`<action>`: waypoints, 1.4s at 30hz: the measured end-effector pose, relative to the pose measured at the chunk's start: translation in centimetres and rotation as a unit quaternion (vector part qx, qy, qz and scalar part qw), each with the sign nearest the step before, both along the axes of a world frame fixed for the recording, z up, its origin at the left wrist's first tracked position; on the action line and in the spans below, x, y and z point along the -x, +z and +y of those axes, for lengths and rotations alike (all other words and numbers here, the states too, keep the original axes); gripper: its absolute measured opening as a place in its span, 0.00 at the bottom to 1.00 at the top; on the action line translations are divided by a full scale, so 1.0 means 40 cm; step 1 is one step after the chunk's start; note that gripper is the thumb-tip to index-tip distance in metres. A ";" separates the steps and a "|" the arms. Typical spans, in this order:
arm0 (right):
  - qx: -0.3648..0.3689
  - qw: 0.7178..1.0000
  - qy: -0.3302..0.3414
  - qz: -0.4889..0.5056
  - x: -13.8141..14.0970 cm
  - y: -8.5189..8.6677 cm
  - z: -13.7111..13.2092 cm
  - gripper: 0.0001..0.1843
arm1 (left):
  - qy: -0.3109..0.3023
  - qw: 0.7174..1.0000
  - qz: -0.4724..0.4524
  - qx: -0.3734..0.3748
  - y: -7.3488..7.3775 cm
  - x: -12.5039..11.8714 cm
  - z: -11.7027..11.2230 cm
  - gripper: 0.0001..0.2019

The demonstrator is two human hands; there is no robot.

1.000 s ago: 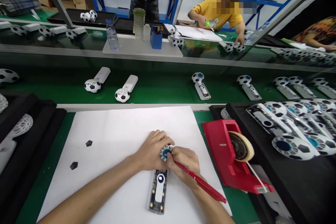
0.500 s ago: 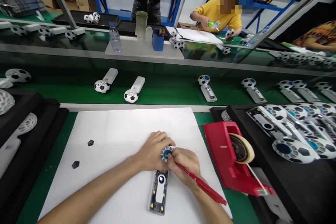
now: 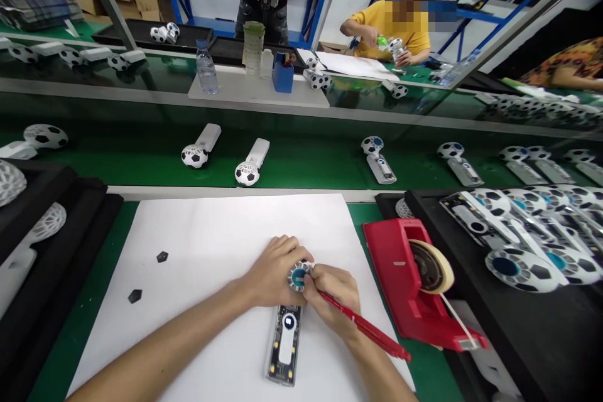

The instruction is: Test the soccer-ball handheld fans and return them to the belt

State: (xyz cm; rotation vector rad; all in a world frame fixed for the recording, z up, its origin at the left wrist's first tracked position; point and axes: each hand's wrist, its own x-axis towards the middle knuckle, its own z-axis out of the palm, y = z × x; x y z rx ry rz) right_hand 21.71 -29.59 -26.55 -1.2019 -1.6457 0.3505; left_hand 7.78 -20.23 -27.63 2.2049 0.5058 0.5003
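Observation:
A handheld fan with a football-patterned head (image 3: 298,277) lies on the white paper, its clear handle (image 3: 285,345) with a circuit board inside pointing toward me. My left hand (image 3: 277,271) is closed around the head from the left. A blue round centre shows in that head. In my right hand (image 3: 333,296), a slim red tool (image 3: 372,331) is gripped, slanting back over the wrist; its exact kind is unclear. The right thumb and fingertips press at the head's right side, by the blue centre. Fingers partly hide the head.
Two black pentagon pieces (image 3: 162,256) lie on the paper (image 3: 198,232). At right stand a red tape dispenser (image 3: 396,276) and a black tray (image 3: 513,326) of fans. Black trays (image 3: 89,213) flank the left. A green conveyor (image 3: 311,151) carries several fans; co-workers sit and stand beyond.
Fans on the conveyor have shifted right. My hands and the held fan stay nearly still. Across the line, the standing person has raised two fans; the seated one has brought a fan to a green tool.

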 end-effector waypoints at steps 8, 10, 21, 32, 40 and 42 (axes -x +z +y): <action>-0.007 1.000 0.010 -0.008 0.001 0.007 0.002 0.23 | -0.002 1.000 0.000 0.002 -0.001 0.003 -0.005 0.18; -0.006 1.000 0.013 -0.008 0.001 0.007 0.003 0.23 | -0.003 1.000 -0.001 0.002 -0.001 0.003 -0.004 0.19; -0.007 1.000 0.011 -0.003 0.001 0.009 0.006 0.23 | 0.002 1.000 -0.001 0.009 -0.002 0.002 -0.001 0.20; -0.137 0.953 -0.256 -0.081 -0.133 0.145 -0.063 0.11 | 0.017 0.999 0.016 0.045 0.011 0.004 -0.012 0.19; -0.108 0.762 -0.455 -0.447 -0.378 0.270 -0.088 0.16 | 0.004 0.998 0.025 0.063 0.021 0.011 -0.011 0.17; -0.102 0.754 -0.465 -0.452 -0.407 0.268 -0.079 0.17 | 0.004 0.998 0.024 0.063 0.024 0.012 -0.012 0.17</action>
